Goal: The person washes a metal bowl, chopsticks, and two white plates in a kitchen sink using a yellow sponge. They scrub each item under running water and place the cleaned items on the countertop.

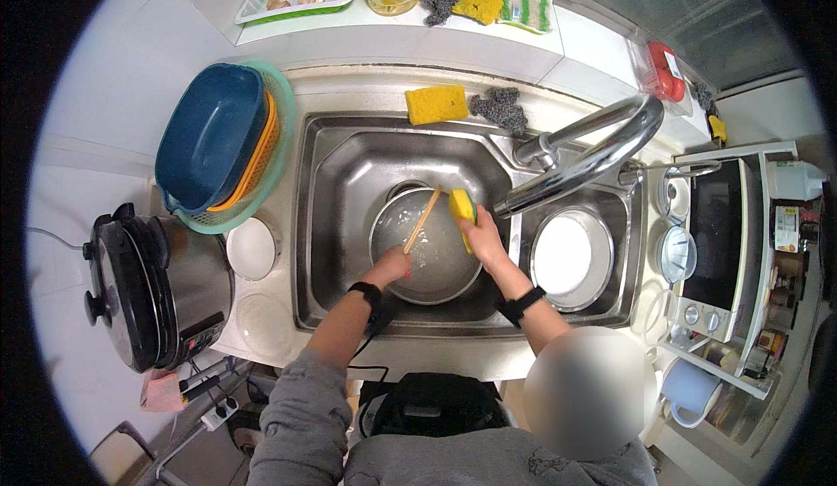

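A round metal basin (431,283) with water in it stands in the larger bowl of a stainless steel sink (340,159). Over the basin's left part, my left hand (392,265) grips a pair of wooden chopsticks (425,218), their free ends pointing up and to the right. Something red shows by its fingers. Above the basin's right edge, my right hand (482,234) holds a yellow sponge with a green scouring side (462,208). Both wrists wear black bands.
The chrome faucet (575,165) reaches over the divider. White dishware (562,260) sits in a metal bowl in the smaller sink bowl. A yellow sponge (437,105) and steel wool (500,110) lie behind. Left are stacked baskets (212,136), a white bowl (251,248) and an electric cooker (196,283).
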`<action>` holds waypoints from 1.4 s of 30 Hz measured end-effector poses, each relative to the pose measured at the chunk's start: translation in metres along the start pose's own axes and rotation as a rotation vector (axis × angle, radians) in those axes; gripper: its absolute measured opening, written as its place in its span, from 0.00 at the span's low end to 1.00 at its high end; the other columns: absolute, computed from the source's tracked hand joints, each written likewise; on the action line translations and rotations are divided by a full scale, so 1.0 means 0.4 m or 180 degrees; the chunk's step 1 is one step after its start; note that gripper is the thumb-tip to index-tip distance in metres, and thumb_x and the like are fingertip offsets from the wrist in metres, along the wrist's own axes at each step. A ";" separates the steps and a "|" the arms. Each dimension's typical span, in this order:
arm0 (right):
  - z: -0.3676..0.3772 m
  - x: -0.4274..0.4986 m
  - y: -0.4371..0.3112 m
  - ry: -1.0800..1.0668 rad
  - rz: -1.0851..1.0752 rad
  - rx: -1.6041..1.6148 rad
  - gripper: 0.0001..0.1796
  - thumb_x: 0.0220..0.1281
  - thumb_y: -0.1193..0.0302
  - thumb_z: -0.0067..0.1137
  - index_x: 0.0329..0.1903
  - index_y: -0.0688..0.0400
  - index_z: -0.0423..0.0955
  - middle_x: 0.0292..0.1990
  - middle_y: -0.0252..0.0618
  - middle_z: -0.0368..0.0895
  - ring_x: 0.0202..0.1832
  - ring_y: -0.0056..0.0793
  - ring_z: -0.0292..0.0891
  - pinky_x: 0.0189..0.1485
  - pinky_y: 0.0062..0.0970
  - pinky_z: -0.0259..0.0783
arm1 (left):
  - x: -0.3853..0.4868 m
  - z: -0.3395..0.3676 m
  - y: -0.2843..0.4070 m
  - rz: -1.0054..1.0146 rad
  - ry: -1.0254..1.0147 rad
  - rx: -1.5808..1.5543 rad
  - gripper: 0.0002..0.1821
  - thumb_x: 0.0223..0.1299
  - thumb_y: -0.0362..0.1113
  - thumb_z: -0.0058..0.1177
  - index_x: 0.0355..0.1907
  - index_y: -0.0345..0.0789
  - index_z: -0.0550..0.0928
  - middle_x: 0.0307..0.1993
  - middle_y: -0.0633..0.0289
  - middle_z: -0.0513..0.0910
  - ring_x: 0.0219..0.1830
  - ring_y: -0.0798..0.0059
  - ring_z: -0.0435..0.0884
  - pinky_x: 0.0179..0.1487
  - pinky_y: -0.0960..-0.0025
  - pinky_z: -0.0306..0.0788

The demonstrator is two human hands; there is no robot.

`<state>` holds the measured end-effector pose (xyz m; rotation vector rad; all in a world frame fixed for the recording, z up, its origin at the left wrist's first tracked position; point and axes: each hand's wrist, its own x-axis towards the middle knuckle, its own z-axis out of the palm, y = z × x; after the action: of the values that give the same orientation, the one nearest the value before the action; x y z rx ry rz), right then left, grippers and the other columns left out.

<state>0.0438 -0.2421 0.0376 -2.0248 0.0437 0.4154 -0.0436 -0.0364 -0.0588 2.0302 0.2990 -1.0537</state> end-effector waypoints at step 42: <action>0.234 -0.044 0.198 -0.0614 -0.0948 -0.0604 0.28 0.55 0.77 0.50 0.62 0.52 0.63 0.51 0.53 0.64 0.51 0.51 0.66 0.53 0.39 0.68 | -0.046 0.012 0.003 -0.0721 -0.0974 -0.2618 0.11 0.67 0.39 0.43 0.34 0.32 0.70 0.21 0.62 0.72 0.24 0.70 0.76 0.31 0.63 0.77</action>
<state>-0.0144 -0.2013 -0.0637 -2.1243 -0.4253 0.4346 -0.0572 -0.0381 -0.0458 1.1052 0.6811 -1.1143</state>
